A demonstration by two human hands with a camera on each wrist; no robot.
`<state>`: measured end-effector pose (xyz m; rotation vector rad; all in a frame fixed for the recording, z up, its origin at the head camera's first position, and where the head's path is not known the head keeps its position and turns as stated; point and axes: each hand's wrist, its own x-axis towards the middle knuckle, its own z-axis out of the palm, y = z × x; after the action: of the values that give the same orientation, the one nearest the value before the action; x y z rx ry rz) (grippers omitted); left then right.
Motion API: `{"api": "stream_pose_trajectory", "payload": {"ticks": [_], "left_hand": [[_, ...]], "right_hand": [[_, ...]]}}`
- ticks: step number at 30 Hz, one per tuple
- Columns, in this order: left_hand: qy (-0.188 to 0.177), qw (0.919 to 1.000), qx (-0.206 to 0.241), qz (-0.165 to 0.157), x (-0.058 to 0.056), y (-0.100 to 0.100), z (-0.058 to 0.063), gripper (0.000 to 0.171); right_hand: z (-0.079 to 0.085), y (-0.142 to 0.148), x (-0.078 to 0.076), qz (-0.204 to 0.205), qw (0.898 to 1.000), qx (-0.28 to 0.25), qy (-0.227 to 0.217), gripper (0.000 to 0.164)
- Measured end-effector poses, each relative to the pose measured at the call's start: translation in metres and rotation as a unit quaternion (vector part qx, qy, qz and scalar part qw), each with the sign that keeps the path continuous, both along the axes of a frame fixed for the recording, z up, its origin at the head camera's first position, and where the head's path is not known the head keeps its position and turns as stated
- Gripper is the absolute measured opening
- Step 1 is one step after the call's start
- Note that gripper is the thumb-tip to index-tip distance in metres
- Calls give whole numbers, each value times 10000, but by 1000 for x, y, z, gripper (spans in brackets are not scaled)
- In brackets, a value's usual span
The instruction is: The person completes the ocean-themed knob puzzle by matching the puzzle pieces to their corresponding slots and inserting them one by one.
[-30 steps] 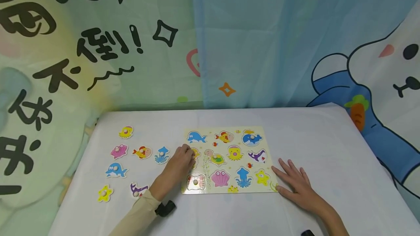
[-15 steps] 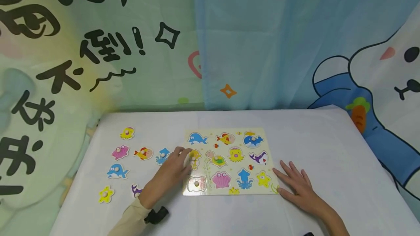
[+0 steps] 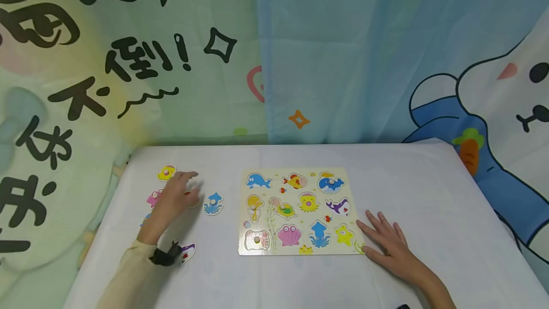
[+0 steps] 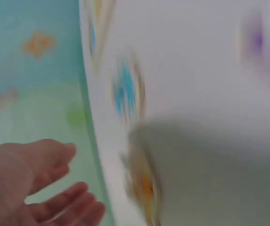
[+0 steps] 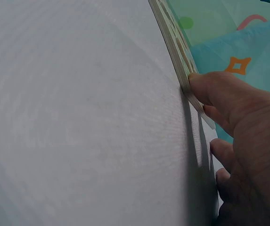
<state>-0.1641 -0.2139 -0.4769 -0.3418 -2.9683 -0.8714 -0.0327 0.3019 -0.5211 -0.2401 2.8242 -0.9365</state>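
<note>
In the head view my left hand [image 3: 172, 199] hovers over the loose puzzle pieces at the left, fingers loosely spread and holding nothing. It mostly covers a red and yellow fish piece [image 4: 146, 190], blurred in the left wrist view. Near it lie a yellow octopus piece [image 3: 166, 173], a pink shell piece [image 3: 153, 198] and a blue squid piece [image 3: 213, 204]. My right hand [image 3: 392, 242] rests flat at the right edge of the peg puzzle board [image 3: 274, 251], its thumb [image 5: 203, 87] touching the board's edge. A seahorse piece [image 3: 254, 208] sits in the board's left column.
Partly behind the left wrist lies a purple and white piece [image 3: 188, 252]. A knobbed piece [image 3: 257, 240] fills the board's lower left corner. White cloth covers the table [image 3: 300, 280]; a printed curtain [image 3: 326, 61] hangs behind its back edge.
My left hand has let go of the seahorse piece in the board and swung left over the loose pieces. The right hand has stayed at the board's edge.
</note>
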Motion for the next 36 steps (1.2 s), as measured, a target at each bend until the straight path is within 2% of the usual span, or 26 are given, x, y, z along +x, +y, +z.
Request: {"api": "stream_pose_trajectory", "payload": {"ticks": [3,5,7,10,15,19,30,36], "left_hand": [[-167,9988,10,450,-26,-35,3,36],[-511,9956,-47,786,-39,-54,3,36],[-848,9913,-126,1001,-49,-69,0,37],[-1332,9849,-95,1098,-57,-83,-6,39],[-1590,9806,167,1131,-57,-94,-18,42],[-1601,9795,292,1187,-56,-97,-22,43],[-980,9883,289,1135,-56,-92,-23,35],[-816,9885,203,1260,-56,-89,-25,34]], "right_hand": [[-2,0,0,23,9999,-3,111,58],[-2,0,0,34,9999,-14,168,58],[-2,-1,0,41,9998,-46,195,57],[0,-2,0,26,9999,-44,163,58],[1,-3,0,-14,9999,3,126,58],[1,-2,0,-18,9999,7,108,58],[-1,-2,2,-2,9997,36,238,57],[-1,-1,2,-12,9997,22,254,57]]}}
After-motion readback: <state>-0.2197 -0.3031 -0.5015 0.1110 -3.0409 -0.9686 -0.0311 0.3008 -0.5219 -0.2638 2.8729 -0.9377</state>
